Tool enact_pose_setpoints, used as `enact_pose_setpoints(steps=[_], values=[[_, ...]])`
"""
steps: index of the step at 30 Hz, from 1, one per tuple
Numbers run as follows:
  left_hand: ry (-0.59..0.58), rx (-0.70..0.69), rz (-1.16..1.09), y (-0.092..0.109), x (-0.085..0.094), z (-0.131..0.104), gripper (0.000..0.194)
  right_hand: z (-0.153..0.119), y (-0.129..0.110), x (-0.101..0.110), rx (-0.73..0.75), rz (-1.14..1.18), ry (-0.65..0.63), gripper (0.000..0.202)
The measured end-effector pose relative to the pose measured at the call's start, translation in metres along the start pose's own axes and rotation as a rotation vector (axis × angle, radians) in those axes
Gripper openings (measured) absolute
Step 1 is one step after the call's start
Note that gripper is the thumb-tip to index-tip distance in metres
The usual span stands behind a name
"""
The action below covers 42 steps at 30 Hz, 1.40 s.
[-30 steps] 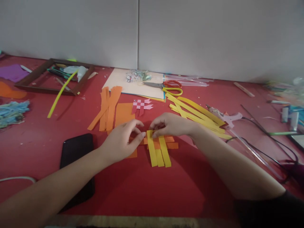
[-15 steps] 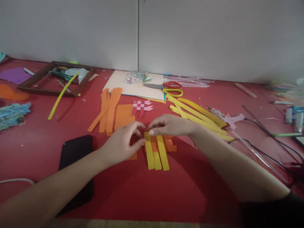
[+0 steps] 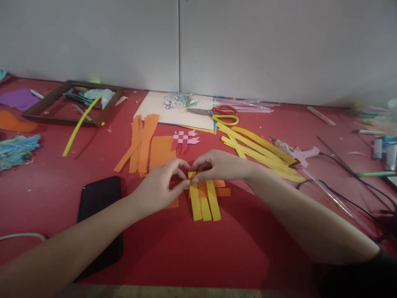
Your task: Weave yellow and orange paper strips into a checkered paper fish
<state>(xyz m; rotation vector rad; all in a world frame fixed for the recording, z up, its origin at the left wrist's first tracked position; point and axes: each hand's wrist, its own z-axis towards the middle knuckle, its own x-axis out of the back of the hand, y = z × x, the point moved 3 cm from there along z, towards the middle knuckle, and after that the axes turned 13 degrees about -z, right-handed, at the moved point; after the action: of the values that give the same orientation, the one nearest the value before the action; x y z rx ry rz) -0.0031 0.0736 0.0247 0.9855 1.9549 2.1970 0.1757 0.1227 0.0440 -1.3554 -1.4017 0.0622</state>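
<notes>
Several yellow paper strips cross orange paper strips in a small woven piece low over the red table. My left hand pinches its left edge, thumb at the upper end of the leftmost yellow strip. From the right, my right hand closes thumb and fingers on the weave's top edge, hiding part of it. The two hands' fingertips nearly meet. Just beyond lies a pink checkered paper fish, by an orange paper sheet.
Loose orange strips lie left, loose yellow strips right, near a glue gun with its cord. Scissors rest on a cream board. A black phone sits under my left forearm; a wooden frame stands back left.
My right thumb has shifted slightly down and left, closer to my left thumb, onto the leftmost yellow strip. The woven piece has tilted a little; the left hand is nearly still.
</notes>
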Motion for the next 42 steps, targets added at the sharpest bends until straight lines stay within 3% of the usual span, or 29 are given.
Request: enact_pose_setpoints(steps=[11,18,22,25,31,35,38,42], values=[[0.018,-0.013,0.127,0.005,0.007,-0.001,0.022,0.001,0.002,-0.001,-0.033,-0.035,0.007,0.021],[-0.131,0.050,0.246,0.019,0.056,-0.001,0.023,0.001,0.008,-0.002,-0.049,-0.038,-0.011,0.024],[-0.191,0.077,0.319,0.007,0.084,-0.002,0.022,0.000,0.004,-0.001,-0.068,-0.116,0.007,0.023],[-0.244,0.107,0.335,-0.005,0.093,-0.003,0.024,-0.003,-0.002,-0.001,-0.119,-0.198,0.030,0.024],[-0.241,0.158,0.340,-0.006,0.084,-0.004,0.028,-0.019,-0.017,0.009,-0.173,-0.408,0.223,0.036],[-0.250,0.160,0.285,-0.002,0.072,-0.003,0.025,-0.033,-0.020,0.017,-0.144,-0.478,0.361,0.026],[-0.259,0.170,0.257,-0.003,0.066,-0.002,0.020,-0.040,-0.014,0.010,-0.095,-0.451,0.420,0.018],[-0.256,0.163,0.255,-0.005,0.059,-0.002,0.020,-0.046,-0.003,-0.009,0.079,-0.523,0.434,0.017]])
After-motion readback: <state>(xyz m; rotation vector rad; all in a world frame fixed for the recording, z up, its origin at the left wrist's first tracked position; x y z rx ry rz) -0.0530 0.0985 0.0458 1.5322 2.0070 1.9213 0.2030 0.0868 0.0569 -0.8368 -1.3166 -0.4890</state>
